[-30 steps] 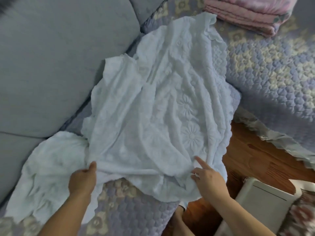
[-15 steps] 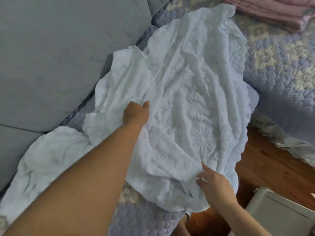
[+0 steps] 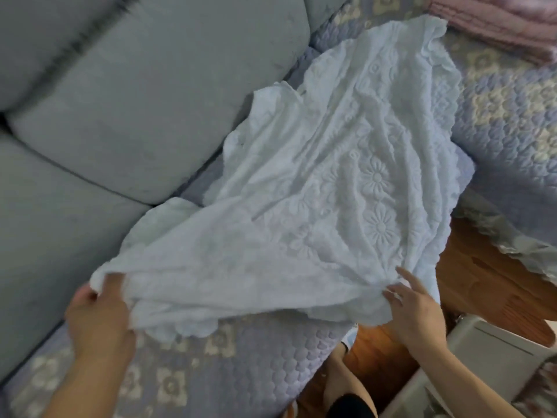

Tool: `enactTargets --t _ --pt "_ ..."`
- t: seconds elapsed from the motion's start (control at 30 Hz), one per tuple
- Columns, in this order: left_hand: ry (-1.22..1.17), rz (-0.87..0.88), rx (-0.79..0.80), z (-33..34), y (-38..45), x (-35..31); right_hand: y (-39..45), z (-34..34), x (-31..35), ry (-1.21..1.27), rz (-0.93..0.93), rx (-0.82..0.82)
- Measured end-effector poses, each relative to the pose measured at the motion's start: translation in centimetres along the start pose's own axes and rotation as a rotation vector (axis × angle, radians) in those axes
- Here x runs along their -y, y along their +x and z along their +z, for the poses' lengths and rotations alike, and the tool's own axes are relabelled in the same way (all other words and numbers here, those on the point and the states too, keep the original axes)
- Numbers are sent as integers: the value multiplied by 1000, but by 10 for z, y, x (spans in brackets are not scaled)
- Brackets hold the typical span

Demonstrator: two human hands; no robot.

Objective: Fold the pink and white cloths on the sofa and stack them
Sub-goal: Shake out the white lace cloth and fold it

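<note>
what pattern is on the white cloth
Embossed daisy-like flowers on the white cloth, clearest in the head view.

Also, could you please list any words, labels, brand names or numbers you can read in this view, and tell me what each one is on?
None: no readable text shows anywhere in this view.
The white cloth carries only embossed flowers, no lettering.
The quilted sofa cover has only a floral pattern.
The folded pink cloths show no tag or print.
The pale box on the floor shows no legible marking.
</note>
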State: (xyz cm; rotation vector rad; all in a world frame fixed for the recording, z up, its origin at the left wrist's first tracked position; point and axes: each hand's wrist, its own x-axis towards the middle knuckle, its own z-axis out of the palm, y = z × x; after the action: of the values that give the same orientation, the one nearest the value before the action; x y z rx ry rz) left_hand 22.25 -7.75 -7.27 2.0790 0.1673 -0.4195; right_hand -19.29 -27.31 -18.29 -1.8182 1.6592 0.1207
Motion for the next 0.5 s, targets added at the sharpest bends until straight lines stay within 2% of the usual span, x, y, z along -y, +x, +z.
enactTargets --t 0.03,0.1,0.2,0.23,0.3,0.33,0.37,0.4,0.43,0.47,0.5 --pt "-59 -68 84 -31 8 -1 -17 -7 1 -7 2 -22" --pt "-20 -168 276 -80 21 -8 -50 -26 9 25 45 -62" --pt "-14 -295 366 -130 34 -31 -93 -71 36 216 254 -211" --pt "-30 -314 408 -142 38 -37 -108 -84 46 227 259 -289" --pt "12 -365 437 -167 46 -36 -137 -100 63 70 29 -392" --pt "94 -361 417 -178 52 -29 -150 -105 72 -59 -128 -348" --pt "167 -344 399 -188 53 -28 -160 -105 74 -190 -233 -199" --pt "219 -338 359 -201 48 -31 -167 -107 73 -323 -245 -28" --pt "180 -370 351 -209 39 -35 -172 -111 68 -453 -184 67" --pt "116 -393 380 -218 28 -42 -177 -118 66 -491 -87 55" --pt "11 -409 405 -224 21 -47 -179 -124 64 -434 -17 -36"
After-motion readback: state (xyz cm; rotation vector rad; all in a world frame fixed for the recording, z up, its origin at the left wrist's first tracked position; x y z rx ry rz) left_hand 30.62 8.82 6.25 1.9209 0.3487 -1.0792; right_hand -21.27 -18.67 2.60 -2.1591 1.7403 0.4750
